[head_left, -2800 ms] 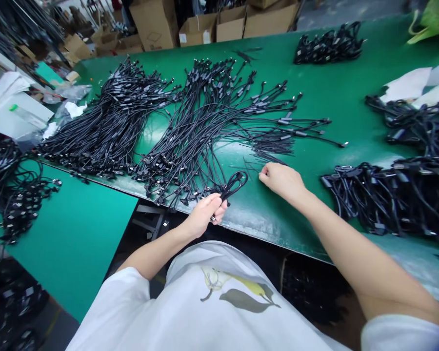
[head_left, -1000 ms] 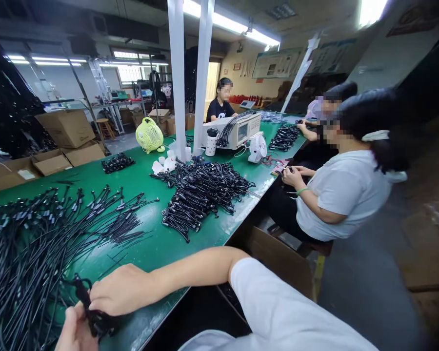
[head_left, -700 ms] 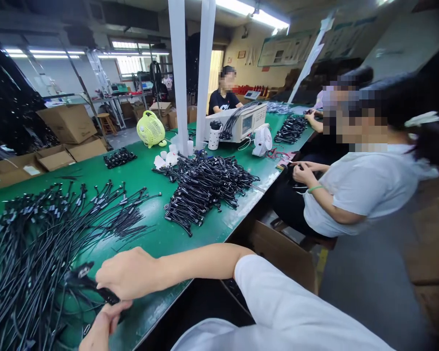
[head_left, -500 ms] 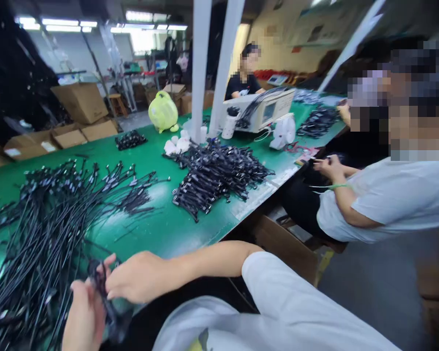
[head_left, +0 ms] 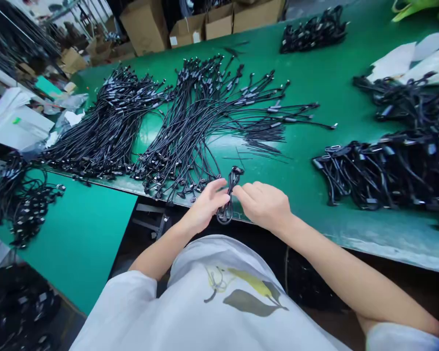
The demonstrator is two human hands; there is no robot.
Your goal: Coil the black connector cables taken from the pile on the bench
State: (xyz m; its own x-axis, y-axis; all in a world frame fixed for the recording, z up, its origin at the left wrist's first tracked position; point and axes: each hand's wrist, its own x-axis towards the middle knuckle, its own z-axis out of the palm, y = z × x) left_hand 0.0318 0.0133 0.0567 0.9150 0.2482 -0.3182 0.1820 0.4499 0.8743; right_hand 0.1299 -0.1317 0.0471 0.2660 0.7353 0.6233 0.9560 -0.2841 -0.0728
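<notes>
A coiled black cable (head_left: 226, 209) stands upright between my two hands at the table's front edge, its plug end on top. My left hand (head_left: 209, 204) grips the coil from the left between thumb and fingers. Against its other side, my right hand (head_left: 265, 204) is closed in a pinch at mid-height; what its fingertips hold is hidden. Just left of my hands lies a spread of long uncoiled cables (head_left: 190, 126) with plugs at both ends. Beyond my right hand is a small heap of short thin black strips (head_left: 265, 134).
Coiled cables (head_left: 395, 165) are piled on the right of the green table (head_left: 300, 151), with another bunch (head_left: 312, 31) at the back. A second heap of long cables (head_left: 106, 122) lies left. Cardboard boxes (head_left: 219, 22) stand behind; a lower green surface (head_left: 84, 219) adjoins at left.
My view has swung left and down, so the co-workers are out of sight. Both hands stay at the black cable, which now shows clearly as a coil.
</notes>
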